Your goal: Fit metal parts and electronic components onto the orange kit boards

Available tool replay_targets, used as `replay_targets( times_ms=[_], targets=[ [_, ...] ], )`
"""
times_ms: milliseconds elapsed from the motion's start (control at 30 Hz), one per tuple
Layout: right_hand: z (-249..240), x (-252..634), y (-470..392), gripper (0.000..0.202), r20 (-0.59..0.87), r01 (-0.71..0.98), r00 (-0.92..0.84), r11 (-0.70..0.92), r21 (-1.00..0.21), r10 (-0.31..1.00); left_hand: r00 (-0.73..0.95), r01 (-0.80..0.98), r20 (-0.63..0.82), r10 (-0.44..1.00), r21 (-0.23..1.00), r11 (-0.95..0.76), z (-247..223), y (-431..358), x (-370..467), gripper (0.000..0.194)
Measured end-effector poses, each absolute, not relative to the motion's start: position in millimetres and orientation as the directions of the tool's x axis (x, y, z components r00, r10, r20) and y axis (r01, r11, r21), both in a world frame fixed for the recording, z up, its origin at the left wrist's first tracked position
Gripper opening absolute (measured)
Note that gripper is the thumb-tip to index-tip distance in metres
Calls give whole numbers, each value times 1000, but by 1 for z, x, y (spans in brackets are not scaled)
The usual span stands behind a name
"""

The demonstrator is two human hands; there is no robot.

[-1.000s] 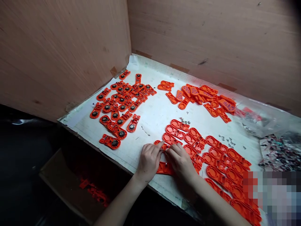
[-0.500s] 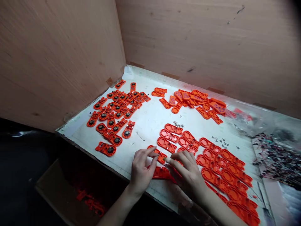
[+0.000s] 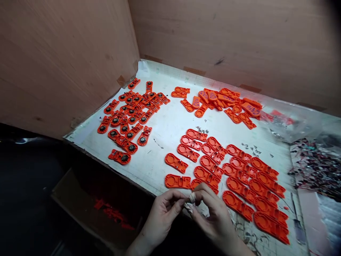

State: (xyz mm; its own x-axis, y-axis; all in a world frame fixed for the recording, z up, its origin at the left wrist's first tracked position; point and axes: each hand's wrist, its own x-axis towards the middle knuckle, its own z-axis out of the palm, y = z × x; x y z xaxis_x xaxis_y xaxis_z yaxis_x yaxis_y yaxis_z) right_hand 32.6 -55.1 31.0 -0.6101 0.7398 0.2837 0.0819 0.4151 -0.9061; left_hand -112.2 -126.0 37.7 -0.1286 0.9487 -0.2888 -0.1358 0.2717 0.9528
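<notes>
In the head view, my left hand (image 3: 163, 215) and my right hand (image 3: 214, 213) meet at the table's front edge, thumbs and index fingers pinched together. Something small and pale seems to be between the fingertips, too small to name. A whitish wrap (image 3: 192, 196) covers part of my right index finger. Just beyond the hands lies an orange plastic casing half (image 3: 177, 181), with another casing half (image 3: 176, 163) behind it. Rows of similar casing halves (image 3: 239, 185) stretch to the right, with round recesses and small metal bits in several of them.
At left lie several casings with round black parts (image 3: 119, 156). Printed orange pieces (image 3: 227, 99) are heaped at the back. Small metal pieces (image 3: 202, 130), wired parts (image 3: 317, 170) and a screwdriver-like tool (image 3: 298, 224) lie rightward. Wooden walls (image 3: 226, 35) enclose the table; a box (image 3: 71, 192) stands below.
Both hands have drawn back from the casings to the front edge and come together at the fingertips. The nearest casings are now uncovered. The view has shifted slightly.
</notes>
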Motion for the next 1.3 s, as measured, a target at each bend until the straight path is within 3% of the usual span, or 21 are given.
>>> replay_targets(
  times_ms=[100,200,267,367,500,767,1100,1300],
  targets=[
    [22,28,-52,10,268,102,-621,415,-904,736,-269,251,-49,962,960,120,26,-129,-114,14],
    [7,23,-41,14,361,211,-620,591,-778,697,-290,714,303,908,701,-5,11,-125,-124,27],
    [-1,18,-34,15,401,266,-671,707,-656,624,-226,820,354,907,572,-19,4,-120,-133,35],
    [-8,13,-28,16,376,300,-760,800,-520,530,-188,842,334,924,539,-23,-2,-114,-140,32],
    [-5,10,-25,19,344,305,-803,831,-465,487,-183,844,340,923,536,-30,-4,-112,-140,29],
    [-5,10,-21,17,325,245,-826,813,-528,460,-193,831,352,916,555,-38,-5,-112,-140,27],
    [-16,10,-26,8,324,189,-694,598,-779,643,-206,828,373,905,559,-42,-7,-111,-141,28],
    [-15,10,-26,11,334,204,-730,656,-727,597,-213,823,367,906,566,-36,-9,-112,-141,28]
  ],
)
